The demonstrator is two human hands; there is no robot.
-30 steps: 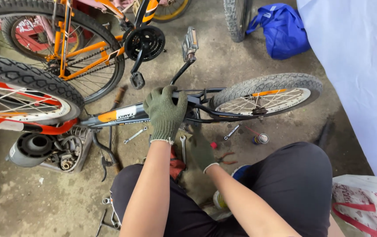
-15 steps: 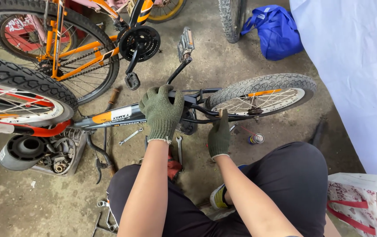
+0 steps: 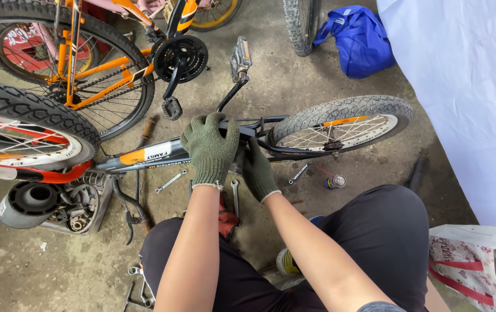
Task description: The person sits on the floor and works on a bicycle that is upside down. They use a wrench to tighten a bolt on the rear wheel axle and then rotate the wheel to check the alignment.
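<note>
A small black bicycle frame [image 3: 144,156] lies on its side on the concrete floor [image 3: 294,86], its rear wheel [image 3: 340,124] to the right and a crank with pedal [image 3: 240,58] sticking up. The gloved left hand [image 3: 210,147] lies over the frame at the crank, fingers curled down on it. The gloved right hand [image 3: 258,170] presses just beside it, fingers together against the bottom bracket. Wrenches [image 3: 171,181] lie below, a small spray can [image 3: 336,181] nearby, an orange bicycle [image 3: 86,69] behind.
</note>
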